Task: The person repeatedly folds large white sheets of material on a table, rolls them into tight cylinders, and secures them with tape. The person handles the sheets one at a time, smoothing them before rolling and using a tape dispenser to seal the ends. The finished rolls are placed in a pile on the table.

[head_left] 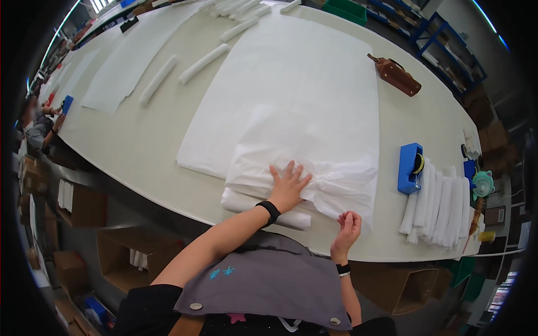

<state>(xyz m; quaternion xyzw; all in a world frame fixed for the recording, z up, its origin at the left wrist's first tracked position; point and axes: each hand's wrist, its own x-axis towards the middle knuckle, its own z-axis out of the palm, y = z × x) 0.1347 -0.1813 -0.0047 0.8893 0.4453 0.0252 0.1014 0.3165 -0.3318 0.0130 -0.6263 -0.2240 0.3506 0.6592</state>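
My left hand [288, 187] lies flat with fingers spread on a thin, crumpled white sheet [258, 151], which covers part of a larger stack of smooth white sheets [297, 67]. My right hand [346, 232] is closed in a pinch at the near right edge of the thin sheet, where creases run toward its fingertips. Under my left wrist, along the table's near edge, a white roll [241, 201] lies crosswise, partly hidden by my forearm.
At right, a blue tape dispenser [409, 168] stands beside several white rolls [440, 207]. A brown leather-like case [398, 75] sits at far right. More rolls [204, 63] lie at far left on the table [134, 151]. Another person [39, 126] works at the left edge.
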